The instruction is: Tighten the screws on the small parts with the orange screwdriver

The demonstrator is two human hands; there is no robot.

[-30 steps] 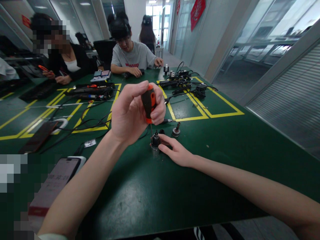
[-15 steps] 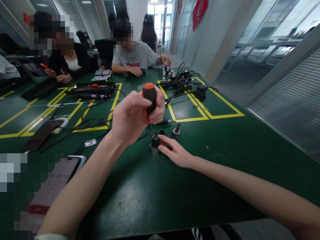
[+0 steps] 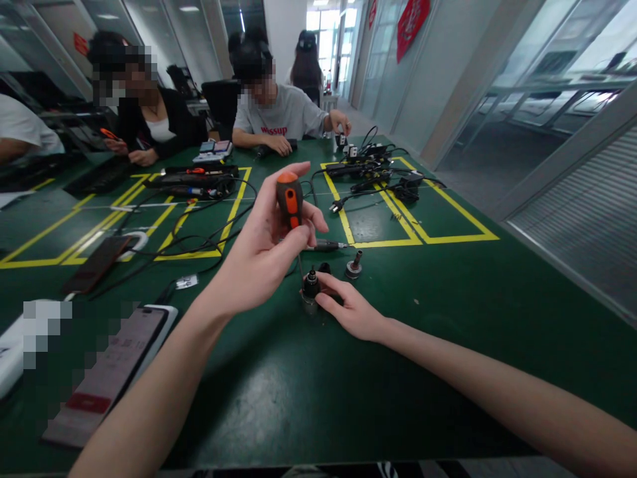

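Observation:
My left hand [image 3: 269, 245] grips a screwdriver [image 3: 289, 199] by its black and orange handle, with the thumb pressed along it. The thin shaft points down at a small round metal part with a black top [image 3: 311, 287]; whether the tip touches it, I cannot tell. Upright on the table, that part is steadied by the fingers of my right hand [image 3: 348, 305] from the right side. Just behind stands a similar metal piece with a stem [image 3: 353, 267]. A small black piece [image 3: 324, 267] is partly hidden behind my right fingers.
A dark pen-like tool [image 3: 326, 245] lies beyond my hands. Tangled black cables and adapters [image 3: 368, 174] fill the right taped area. Phones [image 3: 119, 365] lie at left, near a black tray of tools [image 3: 199, 180]. Co-workers sit across the green table [image 3: 472, 318].
My left hand has turned around the screwdriver handle, its thumb now lower and the fingers looser. The camera view has shifted slightly left. My right hand stays on the metal part.

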